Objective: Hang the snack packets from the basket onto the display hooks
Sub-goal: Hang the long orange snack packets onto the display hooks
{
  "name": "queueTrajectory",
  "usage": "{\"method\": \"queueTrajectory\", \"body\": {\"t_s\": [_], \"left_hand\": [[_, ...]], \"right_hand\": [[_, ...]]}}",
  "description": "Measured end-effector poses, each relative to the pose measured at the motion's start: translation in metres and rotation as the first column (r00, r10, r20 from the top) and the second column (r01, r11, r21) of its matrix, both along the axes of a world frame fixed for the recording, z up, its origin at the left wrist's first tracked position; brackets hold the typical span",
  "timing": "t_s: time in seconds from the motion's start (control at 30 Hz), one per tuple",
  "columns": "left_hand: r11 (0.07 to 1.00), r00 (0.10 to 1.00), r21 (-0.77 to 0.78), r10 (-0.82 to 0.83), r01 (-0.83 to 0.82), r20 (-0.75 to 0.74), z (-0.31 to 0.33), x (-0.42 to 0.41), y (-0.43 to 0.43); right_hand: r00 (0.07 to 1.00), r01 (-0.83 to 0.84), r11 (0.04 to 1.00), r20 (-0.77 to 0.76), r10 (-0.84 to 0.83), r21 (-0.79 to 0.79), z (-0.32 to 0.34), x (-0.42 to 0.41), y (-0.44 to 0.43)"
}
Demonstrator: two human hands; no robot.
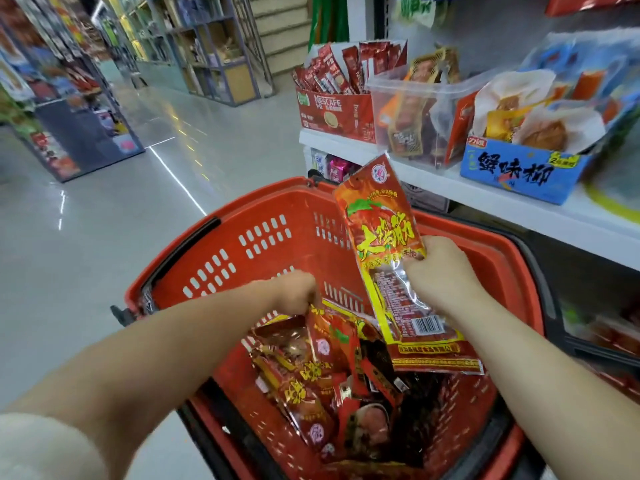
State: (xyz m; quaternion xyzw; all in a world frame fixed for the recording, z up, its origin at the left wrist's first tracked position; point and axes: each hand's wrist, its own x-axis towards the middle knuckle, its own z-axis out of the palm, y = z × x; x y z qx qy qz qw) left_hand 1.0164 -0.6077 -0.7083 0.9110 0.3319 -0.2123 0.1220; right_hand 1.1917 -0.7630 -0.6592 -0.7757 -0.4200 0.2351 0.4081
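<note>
**Drawing packets from the basket, headers uppermost**

At 6 o'clock, nearest the viewer, a pile of packets (pixel 311 382) lies overlapping at mixed angles in the bottom of the red basket (pixel 242 216). Just beyond it, the left hand (pixel 298 292) enters from 8 o'clock. Its fingers curl downward and appear to pinch the top edge of a loose packet (pixel 325 337), whose lower part lies among the pile.

At 3 o'clock the right hand (pixel 440 271) grips a raised packet (pixel 381 237) round its middle, with the header end pointing to 12 o'clock above the far rim. Farther off, from 1 to 3 o'clock, a white shelf (pixel 485 188) carries a Nescafé carton (pixel 332 112), a clear bin (pixel 415 109) and a blue carton (pixel 519 171). No display hooks are in view, and any hang-hole in the headers is too small to make out.

The step is best done by lifting the loose packet straight up by its header, so that its neighbours slide off instead of rising with it. The glossy film probably slips, so a firm pinch at the sealed edge should serve better than a squeeze on the contents. The right hand's mid-body grip leaves the header free for threading. Both packets are best kept facing one way before turning to the hooks.
</note>
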Motion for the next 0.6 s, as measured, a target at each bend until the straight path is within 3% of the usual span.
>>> {"method": "queueTrajectory", "body": {"t_s": [0.07,0.13,0.23,0.37,0.43,0.6], "left_hand": [[0.984,0.975,-0.125,0.149,-0.129,0.165,0.021,-0.010,0.005],[0.929,0.895,-0.310,0.303,-0.201,0.328,0.038,-0.022,0.003],[0.797,0.660,-0.567,0.542,-0.207,0.521,0.054,-0.039,-0.004],[0.545,0.351,-0.837,0.795,-0.052,0.495,0.075,-0.037,-0.027],[0.526,0.266,-0.850,0.825,-0.039,0.498,0.083,-0.031,-0.040],[0.637,0.129,-0.755,0.771,-0.155,0.624,0.093,-0.027,-0.055]], "right_hand": [[1.000,0.016,1.000,0.010,-0.016,0.002,0.002,0.000,-0.001],[1.000,0.023,1.000,0.005,-0.023,0.016,0.003,-0.001,0.000],[0.999,0.015,0.999,-0.033,-0.013,0.037,0.006,-0.004,-0.001],[0.978,-0.004,0.988,-0.205,0.036,0.157,0.011,-0.007,-0.006],[0.949,-0.005,0.976,-0.306,0.073,0.218,0.021,-0.008,-0.010],[0.882,0.055,0.956,-0.462,0.088,0.287,0.054,-0.001,-0.014]]}}
